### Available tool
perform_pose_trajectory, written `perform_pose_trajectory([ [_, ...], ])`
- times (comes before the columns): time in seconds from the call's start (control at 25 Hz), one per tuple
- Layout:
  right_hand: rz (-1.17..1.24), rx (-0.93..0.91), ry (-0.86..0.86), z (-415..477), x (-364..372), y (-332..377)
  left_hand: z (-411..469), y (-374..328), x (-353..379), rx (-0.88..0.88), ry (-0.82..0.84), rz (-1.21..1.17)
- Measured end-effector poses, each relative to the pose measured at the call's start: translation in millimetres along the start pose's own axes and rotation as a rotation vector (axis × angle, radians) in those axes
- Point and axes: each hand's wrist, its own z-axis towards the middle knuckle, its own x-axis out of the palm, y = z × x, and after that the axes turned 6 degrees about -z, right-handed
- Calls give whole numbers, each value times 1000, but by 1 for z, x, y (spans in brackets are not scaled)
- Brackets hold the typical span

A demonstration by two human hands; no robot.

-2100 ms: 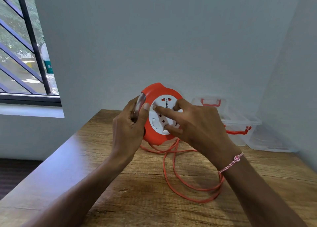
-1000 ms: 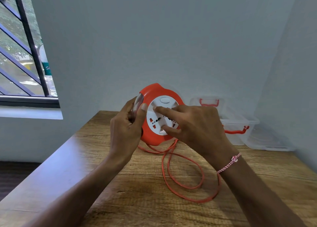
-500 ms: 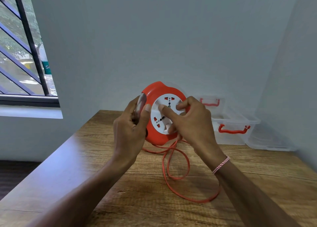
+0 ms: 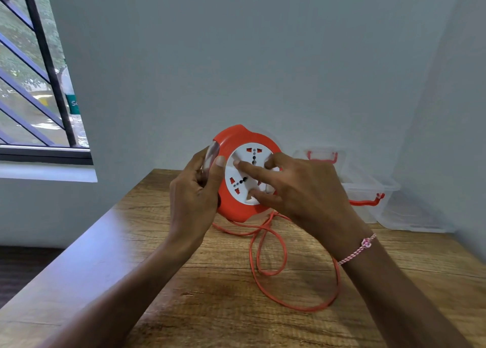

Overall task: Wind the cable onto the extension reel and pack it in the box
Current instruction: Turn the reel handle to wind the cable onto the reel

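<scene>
A round orange extension reel [image 4: 231, 208] with a white socket face is held upright above the wooden table [image 4: 131, 255]. My left hand [image 4: 193, 195] grips its left rim, thumb on the front. On the white face, my right hand [image 4: 302, 192] presses with spread fingers. An orange cable [image 4: 284, 276] hangs from the reel's underside and lies in loose loops on the table below my right wrist. A clear plastic box [image 4: 365, 190] with red handles stands behind my right hand at the back right.
A clear lid [image 4: 413, 216] lies beside the box, against the right wall. A grey wall runs close behind the table. A barred window [image 4: 34, 84] is at the left, and the table's left edge drops to a dark floor.
The white socket face has turned under my right fingers while my left hand kept the rim still. The loose cable loops on the table have drawn in and grown shorter.
</scene>
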Motion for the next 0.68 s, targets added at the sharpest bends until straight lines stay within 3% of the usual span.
perform_pose_trajectory([
  [0.2, 58, 138, -88, 1, 1, 8, 0, -4, -1, 50, -22, 27],
  [0.68, 489, 765, -56, 14, 16, 29, -5, -3, 4, 81, -1, 119],
])
